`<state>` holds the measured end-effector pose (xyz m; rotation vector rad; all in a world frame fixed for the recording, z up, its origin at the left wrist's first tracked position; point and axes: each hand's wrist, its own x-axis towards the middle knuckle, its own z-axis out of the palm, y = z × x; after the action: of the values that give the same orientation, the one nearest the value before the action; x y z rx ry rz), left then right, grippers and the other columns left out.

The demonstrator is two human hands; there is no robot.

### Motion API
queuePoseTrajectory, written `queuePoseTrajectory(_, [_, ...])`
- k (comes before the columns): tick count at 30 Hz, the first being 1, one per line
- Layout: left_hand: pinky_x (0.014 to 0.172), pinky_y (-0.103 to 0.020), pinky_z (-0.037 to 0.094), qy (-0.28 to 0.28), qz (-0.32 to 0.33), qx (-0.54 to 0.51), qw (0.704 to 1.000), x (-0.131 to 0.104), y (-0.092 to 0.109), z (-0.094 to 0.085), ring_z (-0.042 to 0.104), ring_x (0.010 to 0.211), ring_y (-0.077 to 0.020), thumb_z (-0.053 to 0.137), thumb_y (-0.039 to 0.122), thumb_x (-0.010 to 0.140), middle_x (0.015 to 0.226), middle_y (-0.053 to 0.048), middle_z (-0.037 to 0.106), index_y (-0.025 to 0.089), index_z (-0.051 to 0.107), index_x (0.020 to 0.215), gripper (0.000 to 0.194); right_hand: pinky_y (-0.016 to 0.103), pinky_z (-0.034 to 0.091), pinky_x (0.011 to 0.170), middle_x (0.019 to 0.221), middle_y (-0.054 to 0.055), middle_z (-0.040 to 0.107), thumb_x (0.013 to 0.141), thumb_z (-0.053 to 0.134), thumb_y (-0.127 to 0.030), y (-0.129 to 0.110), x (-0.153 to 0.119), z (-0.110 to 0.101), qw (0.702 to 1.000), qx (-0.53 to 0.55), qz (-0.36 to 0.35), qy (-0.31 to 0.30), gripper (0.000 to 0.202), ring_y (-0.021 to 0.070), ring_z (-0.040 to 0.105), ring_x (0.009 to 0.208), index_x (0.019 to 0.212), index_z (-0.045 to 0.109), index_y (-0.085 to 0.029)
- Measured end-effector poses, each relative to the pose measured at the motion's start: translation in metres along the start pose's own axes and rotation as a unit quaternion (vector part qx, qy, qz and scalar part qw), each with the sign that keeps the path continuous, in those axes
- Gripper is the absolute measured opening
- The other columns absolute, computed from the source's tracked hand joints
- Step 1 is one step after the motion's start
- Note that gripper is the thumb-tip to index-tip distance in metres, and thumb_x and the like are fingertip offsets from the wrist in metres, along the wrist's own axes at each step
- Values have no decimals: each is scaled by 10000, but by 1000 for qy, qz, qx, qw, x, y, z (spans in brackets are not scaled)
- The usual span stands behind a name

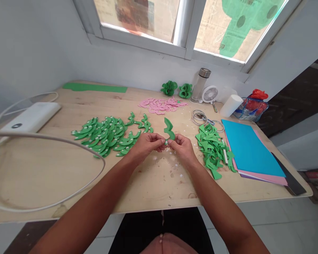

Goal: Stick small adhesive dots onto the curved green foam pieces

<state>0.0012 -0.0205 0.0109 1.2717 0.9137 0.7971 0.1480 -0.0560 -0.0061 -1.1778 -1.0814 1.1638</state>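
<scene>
Both my hands meet over the middle of the wooden table, pinching the lower end of a wavy green foam piece (169,127). My left hand (154,141) grips it from the left, beside a small white patch at its tip. On the other side my right hand (182,145) closes thumb and fingers on the same end. Many curved green pieces with white patches (106,133) lie in overlapping rows left of my hands. A heap of green scraps (212,146) sits to the right, with a white pen (225,157) on it.
Pink cutouts (161,105), two green foam shapes (169,88), a glass bottle (200,84) and a small fan (209,94) stand or lie toward the wall. Blue sheets (251,148) are at right. A power bank (30,120) with looping cable (103,165) is at left.
</scene>
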Motion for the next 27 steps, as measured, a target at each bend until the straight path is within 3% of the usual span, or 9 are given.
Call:
queuePoseTrajectory(7, [555, -252, 481, 106, 82, 77, 988, 2, -4, 4, 599, 566, -146, 657, 341, 660, 593, -25, 660, 148, 660, 671, 193, 239, 388, 538, 596, -34, 562, 709, 601, -315, 3, 1, -1, 990, -84, -32, 110, 136, 116, 501, 549, 751, 562, -192])
queuePoseTrajectory(11, [549, -243, 460, 138, 136, 167, 967, 3, -8, 3, 599, 587, -150, 631, 352, 690, 609, -15, 669, 163, 670, 674, 193, 240, 379, 531, 605, -30, 570, 733, 563, -306, 5, -1, 1, 986, -149, -43, 56, 107, 115, 491, 540, 722, 570, -199])
queuePoseTrajectory(15, [544, -229, 440, 120, 158, 214, 957, 2, -10, 4, 589, 602, -146, 609, 346, 717, 617, -3, 670, 172, 685, 688, 192, 242, 376, 534, 625, -23, 595, 752, 535, -295, 8, -3, 3, 976, -207, -49, 36, 100, 117, 490, 542, 732, 575, -205])
queuePoseTrajectory(27, [537, -224, 418, 75, 133, 187, 970, -1, -5, 6, 573, 585, -140, 611, 315, 702, 633, -14, 675, 150, 709, 700, 192, 242, 362, 516, 596, -24, 595, 731, 552, -308, 9, -4, 3, 965, -251, -38, 65, 121, 121, 508, 521, 666, 561, -206])
